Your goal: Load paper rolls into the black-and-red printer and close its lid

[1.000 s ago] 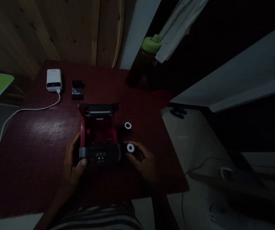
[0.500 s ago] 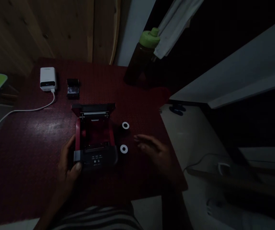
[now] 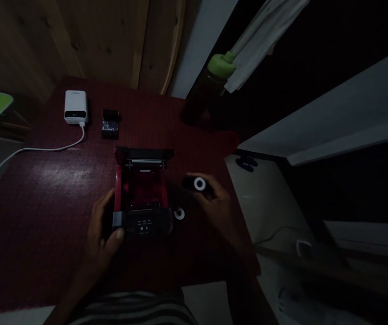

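Observation:
A small black-and-red label printer (image 3: 143, 225) stands on the dark red table with its lid (image 3: 145, 155) tilted up and its red inside bare. My left hand (image 3: 102, 230) grips its front left corner, thumb on top and fingers along the side. To the right of the printer, my right hand (image 3: 216, 201) is closed around a dark roll with a white ring at its end (image 3: 200, 183). A second roll with a white ring end (image 3: 179, 213) stands by the printer's front right corner; its body is lost in shadow.
A white power bank (image 3: 76, 106) with a white cable lies at the back left, beside a small black object with a shiny middle (image 3: 110, 124). A green-capped bottle (image 3: 210, 83) stands at the back right. The table's right edge drops to a pale floor.
My right hand has moved in and taken hold of the farther roll, which is now shifted to the right. My left hand stays on the printer. The whole view has shifted slightly.

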Demonstrator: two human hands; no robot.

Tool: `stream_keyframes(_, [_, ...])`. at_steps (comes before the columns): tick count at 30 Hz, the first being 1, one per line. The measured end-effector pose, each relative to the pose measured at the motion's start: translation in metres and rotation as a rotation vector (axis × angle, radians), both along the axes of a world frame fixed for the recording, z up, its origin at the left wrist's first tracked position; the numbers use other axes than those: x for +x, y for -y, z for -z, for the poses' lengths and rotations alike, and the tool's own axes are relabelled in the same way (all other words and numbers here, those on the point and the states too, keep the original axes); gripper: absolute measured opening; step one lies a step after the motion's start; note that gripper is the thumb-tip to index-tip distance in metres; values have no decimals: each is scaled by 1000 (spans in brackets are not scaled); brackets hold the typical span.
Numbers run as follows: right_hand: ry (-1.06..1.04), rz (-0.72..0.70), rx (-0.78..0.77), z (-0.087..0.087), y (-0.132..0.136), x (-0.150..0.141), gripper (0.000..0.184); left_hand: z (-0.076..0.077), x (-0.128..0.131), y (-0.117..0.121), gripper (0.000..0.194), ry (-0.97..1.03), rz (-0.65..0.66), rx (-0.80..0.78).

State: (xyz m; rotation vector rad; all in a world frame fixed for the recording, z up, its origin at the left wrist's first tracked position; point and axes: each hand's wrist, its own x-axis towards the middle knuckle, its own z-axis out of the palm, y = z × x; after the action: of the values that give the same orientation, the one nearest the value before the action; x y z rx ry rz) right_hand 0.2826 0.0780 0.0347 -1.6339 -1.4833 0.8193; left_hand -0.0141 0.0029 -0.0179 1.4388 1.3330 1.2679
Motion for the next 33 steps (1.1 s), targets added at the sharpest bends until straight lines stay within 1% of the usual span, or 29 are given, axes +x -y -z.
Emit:
stream_keyframes(1, [18,-16,21,-16,8,3,34,-1,0,0,70,-2,3,10])
stream_keyframes(3, [125,-99,100,-51,22,6,38,-4,1,0,68,-2,8,30])
stream_keyframes(5, [235,-222,165,-80,31,0,46,-8,2,0,68,4,12,36])
stream_keyframes(6, [295,-280,191,-90,33,-6,47,-10,2,0,68,7,20,31])
stream_keyframes(7, [346,-351,221,-97,33,-14,46,-11,2,0,68,9,30,27])
stream_keyframes(8, [393,-426,251,-100,30,-24,42,-12,3,0,67,13,40,24])
stream_keyframes(10, [485,-575,293,-99,20,-49,30,-11,3,0,66,21,48,40])
stream_keyframes(12, [608,-670,254,-92,8,-74,22,-9,4,0,66,20,57,70])
stream_keyframes(15, [816,-705,65,-84,-5,-103,20,-5,4,0,67,11,53,101])
stream_keyframes(17, [895,-717,-48,-81,-11,-114,25,-5,4,1,67,11,52,99])
stream_keyframes(19, [934,-727,-118,-80,-17,-120,31,-5,5,1,68,15,57,96])
stream_keyframes(21, [942,-745,-180,-80,-23,-124,33,-6,5,1,69,24,62,87])
stream_keyframes(25, [946,-769,-312,-77,-37,-131,27,-8,5,1,69,33,59,80])
stream_keyframes(29, [910,-750,-331,-70,-42,-132,24,-9,6,1,69,37,54,76])
stream_keyframes(33, [782,-721,-298,-61,-38,-125,28,-9,6,1,69,27,47,73])
